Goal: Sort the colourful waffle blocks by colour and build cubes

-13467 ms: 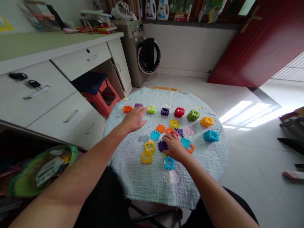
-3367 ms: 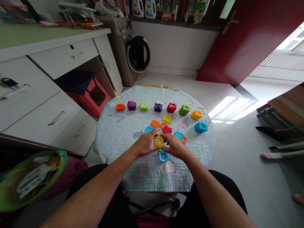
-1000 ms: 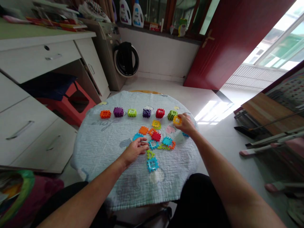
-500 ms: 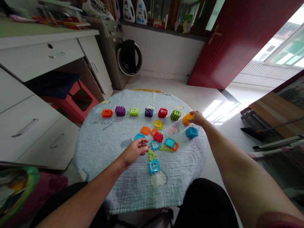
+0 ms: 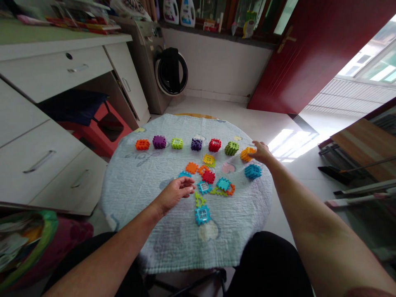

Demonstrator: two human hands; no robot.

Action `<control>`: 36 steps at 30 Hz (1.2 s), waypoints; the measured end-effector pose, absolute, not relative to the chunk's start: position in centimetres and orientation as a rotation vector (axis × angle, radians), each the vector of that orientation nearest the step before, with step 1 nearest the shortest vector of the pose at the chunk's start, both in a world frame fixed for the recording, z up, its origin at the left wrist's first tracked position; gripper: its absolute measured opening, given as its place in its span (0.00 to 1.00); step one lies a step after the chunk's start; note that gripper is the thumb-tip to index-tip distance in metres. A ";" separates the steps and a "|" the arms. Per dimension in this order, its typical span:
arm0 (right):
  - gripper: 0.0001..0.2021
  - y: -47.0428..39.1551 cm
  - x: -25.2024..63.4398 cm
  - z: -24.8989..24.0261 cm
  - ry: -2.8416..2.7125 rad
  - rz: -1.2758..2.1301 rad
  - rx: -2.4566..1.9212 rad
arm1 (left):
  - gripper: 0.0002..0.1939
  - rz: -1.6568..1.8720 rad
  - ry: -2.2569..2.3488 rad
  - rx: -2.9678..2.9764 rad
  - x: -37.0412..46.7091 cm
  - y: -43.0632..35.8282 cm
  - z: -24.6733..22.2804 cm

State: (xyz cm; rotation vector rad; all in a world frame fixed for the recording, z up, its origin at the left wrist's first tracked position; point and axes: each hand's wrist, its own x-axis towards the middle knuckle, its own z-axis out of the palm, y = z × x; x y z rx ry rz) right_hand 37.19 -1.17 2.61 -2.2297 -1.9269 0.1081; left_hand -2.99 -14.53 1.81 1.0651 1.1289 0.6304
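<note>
My right hand (image 5: pixel 262 152) is at the right end of a row of coloured plastic pieces, beside a stack of orange-yellow notched tiles (image 5: pixel 246 154). Its fingers are apart, with the thumb close to the stack. Nearest to it otherwise are a blue stack (image 5: pixel 253 171) and a green stack (image 5: pixel 232 148). My left hand (image 5: pixel 177 192) hovers over the cloth with loosely bent fingers, holding nothing. Next to it lie a blue window tile (image 5: pixel 204 187), a red tile (image 5: pixel 208 177), an orange tile (image 5: pixel 192 167) and a partly hidden blue tile (image 5: pixel 185 174).
Farther along the row stand red (image 5: pixel 214 144), dark purple (image 5: pixel 196 144), light green (image 5: pixel 177 143), purple (image 5: pixel 159 142) and orange pieces (image 5: pixel 142 144). A cloth (image 5: pixel 139 231) covers the round table. Drawers (image 5: pixel 52 159) and a red stool (image 5: pixel 108 123) are at the left.
My right hand has drawn back slightly from the orange-yellow stack, its fingers a little wider. My left hand stays nearly in place. The whole view has shifted a little.
</note>
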 end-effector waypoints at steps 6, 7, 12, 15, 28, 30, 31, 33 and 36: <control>0.13 -4.2 29.7 2.9 -1.979 0.095 -1.896 | 0.19 0.665 1.139 1.064 -2.8 -14.5 1.8; 0.12 -4.7 27.9 2.6 -2.087 0.157 -1.874 | 0.19 0.673 1.146 1.070 -2.8 -14.4 1.8; 0.17 -5.2 20.9 0.2 -2.466 0.227 -1.727 | 0.19 0.747 1.231 1.148 -3.4 -13.8 1.6; 0.19 -4.5 19.1 -1.0 -2.392 0.206 -1.823 | 0.18 0.792 1.277 1.187 -4.0 -13.1 1.7; 0.10 -6.5 24.2 -0.3 -1.953 0.415 -2.022 | 0.15 0.689 1.441 1.667 -5.9 -11.5 1.1; 0.11 -7.4 25.4 -0.6 -1.867 0.496 -2.059 | 0.15 0.579 1.496 1.857 -6.0 -11.6 1.0; 0.13 -7.8 25.9 -0.8 -1.827 0.525 -2.077 | 0.15 0.521 1.515 1.949 -6.0 -11.7 0.9; 0.16 -8.6 26.5 -1.0 -1.748 0.524 -2.121 | 0.17 0.390 1.535 2.116 -5.9 -11.9 0.7; 0.14 -9.6 26.2 -0.4 -1.734 0.425 -2.140 | 0.19 0.197 1.537 2.279 -5.9 -12.3 0.4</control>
